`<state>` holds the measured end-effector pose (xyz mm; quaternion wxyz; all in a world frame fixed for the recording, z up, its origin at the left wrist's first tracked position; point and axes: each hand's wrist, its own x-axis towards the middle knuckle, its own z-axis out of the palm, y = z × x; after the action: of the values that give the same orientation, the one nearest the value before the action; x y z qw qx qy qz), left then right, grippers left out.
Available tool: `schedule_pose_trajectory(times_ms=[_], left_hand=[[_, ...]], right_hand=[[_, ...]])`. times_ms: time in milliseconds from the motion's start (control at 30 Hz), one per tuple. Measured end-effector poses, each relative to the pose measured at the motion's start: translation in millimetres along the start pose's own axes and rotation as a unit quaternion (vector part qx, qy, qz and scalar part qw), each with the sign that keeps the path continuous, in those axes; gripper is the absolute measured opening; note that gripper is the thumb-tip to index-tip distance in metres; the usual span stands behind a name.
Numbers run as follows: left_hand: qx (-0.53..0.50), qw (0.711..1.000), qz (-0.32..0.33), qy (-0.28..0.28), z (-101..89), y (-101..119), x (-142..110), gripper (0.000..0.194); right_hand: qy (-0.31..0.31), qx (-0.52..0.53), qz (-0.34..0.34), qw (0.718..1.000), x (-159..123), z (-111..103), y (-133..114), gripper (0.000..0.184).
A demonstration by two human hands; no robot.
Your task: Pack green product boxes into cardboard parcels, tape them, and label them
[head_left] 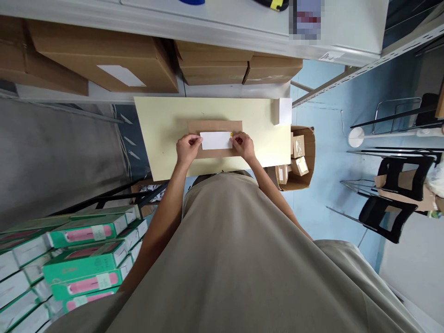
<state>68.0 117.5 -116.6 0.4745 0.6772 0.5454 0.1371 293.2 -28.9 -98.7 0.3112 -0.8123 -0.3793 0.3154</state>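
A white rectangular label (215, 141) with a small yellow mark at its upper right corner lies over or just above a brown cardboard box (215, 126); whether it touches is unclear. My left hand (188, 149) pinches the label's left end between thumb and fingers. At the opposite end, my right hand (243, 146) pinches it near the yellow mark. The box rests on a pale yellow table (166, 120) in front of my body, its long side running left to right.
A white box (283, 111) stands at the table's right end. Beside the table, an open carton (311, 157) holds several small boxes. Large cartons (104, 60) fill the shelf ahead. Green boxes (83, 263) are stacked at lower left, and black chairs (388, 217) stand at right.
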Motion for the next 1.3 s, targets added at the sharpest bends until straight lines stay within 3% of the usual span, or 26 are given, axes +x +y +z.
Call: schedule_pose_trajectory(times_ms=[367, 833, 1300], left_hand=[[-0.005, 1.000, -0.004, -0.005, -0.7, 1.1, -0.2, 0.021], [0.008, 1.000, -0.001, 0.004, -1.2, 3.9, -2.0, 0.018], [0.045, 0.999, -0.020, 0.008, 0.4, 9.6, -1.9, 0.018]], right_hand=[[-0.003, -0.006, -0.007, 1.000, 0.8, -0.2, -0.3, 0.024], [0.001, -0.020, -0.027, 0.999, 6.7, 4.3, 10.6, 0.031], [-0.017, -0.071, 0.007, 0.997, 13.3, 5.0, 1.8, 0.014]])
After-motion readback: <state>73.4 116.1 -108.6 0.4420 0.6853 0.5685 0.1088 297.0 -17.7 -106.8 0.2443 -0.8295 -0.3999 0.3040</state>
